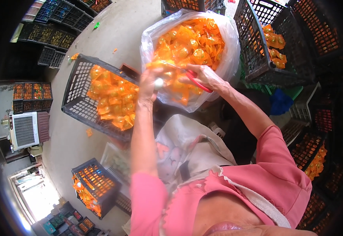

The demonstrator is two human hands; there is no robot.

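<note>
My right hand [206,78] is closed round a pair of scissors with red handles [199,83]; their blades point left. Facing it, my left hand [148,84] is closed, somewhat smeared by motion, on an orange plastic packet [154,64] near the blade tips. A small pale round thing [158,83] shows at this hand's palm side; I cannot tell what it is. Beneath both hands, a large clear plastic bag [229,43] stands full of shiny orange packets [199,51]. At the left, a black plastic crate [76,92] holds more orange packets [114,100] with round contents.
A tall black crate [252,43] with a few orange packets stands at the right. Stacked crates [317,29] line the right side. Nearer left are a tilted crate [96,185] and an air-conditioner unit [24,129]. Scraps lie on the concrete floor [100,43]. A light apron [195,145] covers my lap.
</note>
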